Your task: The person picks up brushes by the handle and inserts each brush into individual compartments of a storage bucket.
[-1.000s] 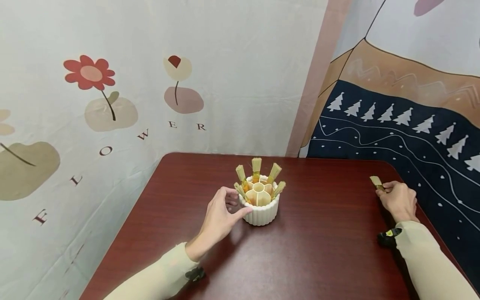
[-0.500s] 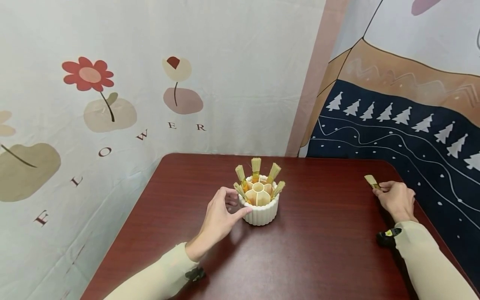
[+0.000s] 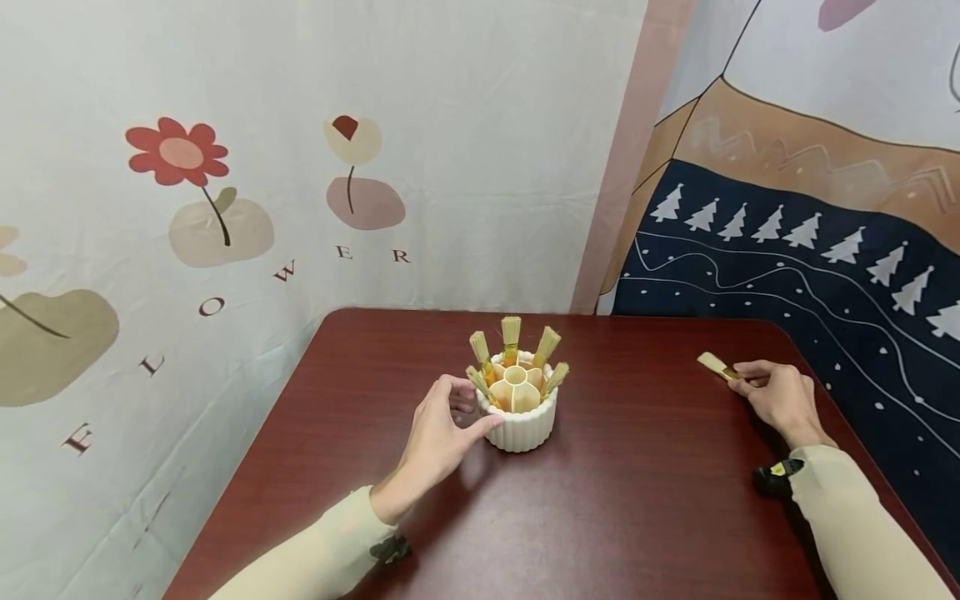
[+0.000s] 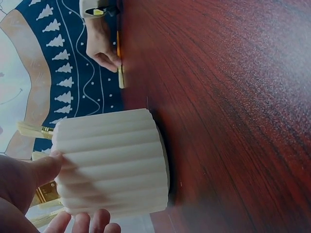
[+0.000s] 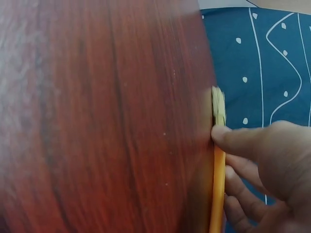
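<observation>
A round white ribbed holder (image 3: 522,433) with several inner compartments stands upright on the table. Several bristle paintbrushes (image 3: 512,335) lean outward in its outer slots, bristles up; the front slots hold none. My left hand (image 3: 437,429) holds the holder's left side, thumb at the front rim and fingers around the far side, as the left wrist view shows too. Over at the table's right, my right hand (image 3: 787,402) pinches another paintbrush (image 3: 716,365) just below its bristles. Its orange handle (image 5: 218,187) runs back under the palm in the right wrist view, low along the tabletop.
The dark red wooden table (image 3: 622,500) has its right edge close beside my right forearm. A pale flower-printed cloth (image 3: 480,150) hangs behind the table, and a navy cloth (image 3: 757,267) with white trees hangs at the right.
My right hand has turned the paintbrush so its bristles swing left, toward the holder, and the hand has shifted slightly left. The left hand and the holder have stayed in place.
</observation>
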Motion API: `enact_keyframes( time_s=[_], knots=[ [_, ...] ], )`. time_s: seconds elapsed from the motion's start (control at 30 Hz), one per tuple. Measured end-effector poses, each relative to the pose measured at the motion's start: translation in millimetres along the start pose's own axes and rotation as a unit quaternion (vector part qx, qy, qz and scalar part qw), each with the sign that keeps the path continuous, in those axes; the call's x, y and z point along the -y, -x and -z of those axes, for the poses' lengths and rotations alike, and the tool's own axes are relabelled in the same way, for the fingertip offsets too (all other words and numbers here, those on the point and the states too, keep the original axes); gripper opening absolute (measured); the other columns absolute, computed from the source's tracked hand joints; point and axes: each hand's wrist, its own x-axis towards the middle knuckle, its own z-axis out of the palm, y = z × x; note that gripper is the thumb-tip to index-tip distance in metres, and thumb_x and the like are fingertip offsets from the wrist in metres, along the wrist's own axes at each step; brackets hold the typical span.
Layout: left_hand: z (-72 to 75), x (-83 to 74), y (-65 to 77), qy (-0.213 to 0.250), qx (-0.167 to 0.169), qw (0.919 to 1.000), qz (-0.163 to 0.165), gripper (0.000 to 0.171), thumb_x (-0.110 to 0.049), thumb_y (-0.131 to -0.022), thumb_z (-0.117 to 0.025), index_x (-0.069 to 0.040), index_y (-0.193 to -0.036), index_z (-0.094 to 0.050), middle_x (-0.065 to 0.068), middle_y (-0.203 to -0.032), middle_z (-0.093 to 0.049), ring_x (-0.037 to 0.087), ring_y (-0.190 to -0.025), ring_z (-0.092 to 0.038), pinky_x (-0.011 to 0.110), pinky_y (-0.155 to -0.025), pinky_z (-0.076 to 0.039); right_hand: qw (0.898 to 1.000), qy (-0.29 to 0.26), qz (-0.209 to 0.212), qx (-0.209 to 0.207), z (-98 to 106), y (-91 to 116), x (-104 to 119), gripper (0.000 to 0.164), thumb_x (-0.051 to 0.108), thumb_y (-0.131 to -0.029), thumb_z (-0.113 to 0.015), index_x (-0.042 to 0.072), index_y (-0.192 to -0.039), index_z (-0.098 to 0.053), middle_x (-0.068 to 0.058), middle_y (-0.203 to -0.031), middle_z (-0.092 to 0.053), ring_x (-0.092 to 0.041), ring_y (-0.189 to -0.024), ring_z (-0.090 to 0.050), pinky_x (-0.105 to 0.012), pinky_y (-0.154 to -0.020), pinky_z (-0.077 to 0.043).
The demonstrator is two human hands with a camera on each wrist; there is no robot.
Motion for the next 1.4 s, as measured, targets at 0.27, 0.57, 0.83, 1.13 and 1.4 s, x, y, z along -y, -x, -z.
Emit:
enact_keyframes(
  time_s=[0.27, 0.57, 0.83, 1.13, 1.4],
  knots=[
    [0.2, -0.3, 0.3, 0.002, 0.0, 1.0, 0.005, 0.058, -0.023, -0.087, -0.106, -0.009, -0.129, -0.069, 0.01, -0.118, -0.077, 0.024, -0.104, -0.079, 0.041, -0.097, -0.073, 0.997, -0.009, 0.037, 0.061, 0, 1, 3, 0.036, 0.019, -0.106, -0.089, 0.005, -0.138, -0.083, -0.029, -0.127, -0.084, -0.04, -0.103, -0.081, -0.016, -0.074, -0.051],
    [0.2, -0.2, 0.9, 0.012, -0.003, 0.9999, -0.003, 0.058, -0.025, -0.087, -0.107, -0.007, -0.127, -0.069, 0.012, -0.118, -0.077, 0.026, -0.104, -0.079, 0.046, -0.097, -0.073, 0.994, 0.013, 0.082, 0.064, -4, -2, 3, 0.031, 0.02, -0.105, -0.09, 0.003, -0.131, -0.086, -0.028, -0.128, -0.078, -0.039, -0.107, -0.074, -0.032, -0.084, -0.055],
    [0.4, -0.5, 0.0, 0.004, 0.0, 1.0, 0.003, 0.057, -0.024, -0.088, -0.106, -0.008, -0.128, -0.069, 0.011, -0.119, -0.077, 0.026, -0.105, -0.079, 0.045, -0.098, -0.073, 0.995, 0.005, 0.066, 0.078, -3, -3, 8, 0.025, 0.02, -0.102, -0.093, 0.007, -0.122, -0.085, -0.015, -0.11, -0.082, -0.022, -0.093, -0.07, -0.018, -0.073, -0.05],
    [0.6, -1.6, 1.5, 0.004, -0.003, 1.0, 0.0, 0.058, -0.025, -0.088, -0.106, -0.007, -0.128, -0.069, 0.012, -0.119, -0.077, 0.028, -0.105, -0.08, 0.047, -0.099, -0.073, 0.994, -0.016, 0.092, 0.056, -5, 1, 20, 0.025, 0.02, -0.098, -0.097, 0.011, -0.119, -0.087, -0.006, -0.1, -0.085, 0.0, -0.081, -0.066, -0.014, -0.071, -0.05],
    [0.6, -3.0, 2.6, 0.003, -0.003, 1.0, -0.003, 0.057, -0.024, -0.089, -0.105, -0.006, -0.129, -0.068, 0.013, -0.119, -0.076, 0.03, -0.105, -0.08, 0.052, -0.099, -0.073, 0.991, -0.056, 0.108, 0.047, -3, 11, 44, 0.026, 0.02, -0.1, -0.095, 0.015, -0.124, -0.088, -0.006, -0.102, -0.085, -0.001, -0.082, -0.066, -0.015, -0.07, -0.053]
  ],
)
